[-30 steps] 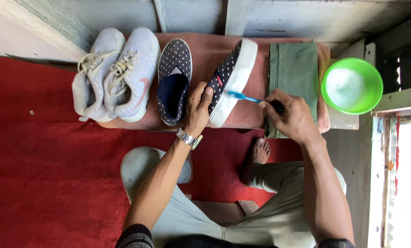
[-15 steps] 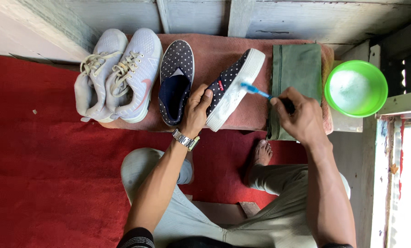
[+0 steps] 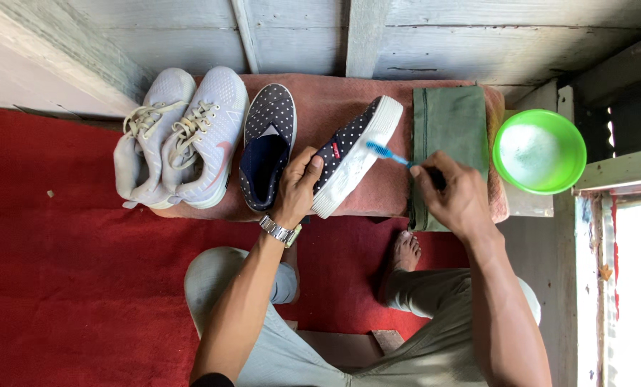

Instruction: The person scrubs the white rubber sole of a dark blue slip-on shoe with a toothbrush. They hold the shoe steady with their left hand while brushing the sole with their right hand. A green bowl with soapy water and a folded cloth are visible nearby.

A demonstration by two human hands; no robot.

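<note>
My left hand (image 3: pixel 299 188) grips a dark polka-dot slip-on shoe (image 3: pixel 349 150) tipped on its side, white sole turned to the right. In my right hand (image 3: pixel 455 195) is a blue toothbrush (image 3: pixel 388 153) whose bristle end touches the shoe's white sole. A wristwatch (image 3: pixel 279 231) is on my left wrist. The matching polka-dot shoe (image 3: pixel 266 143) lies flat just left of the held one.
A pair of pale grey laced sneakers (image 3: pixel 180 136) sits at the left on a reddish mat (image 3: pixel 335 107). A folded green cloth (image 3: pixel 451 125) lies under my right hand. A green bowl with white liquid (image 3: pixel 539 150) stands right. Red carpet (image 3: pixel 69 272) covers the floor; my bare foot (image 3: pixel 405 252) rests below.
The brush head has moved up along the white sole toward the toe end. My left hand keeps the shoe tilted in the same place.
</note>
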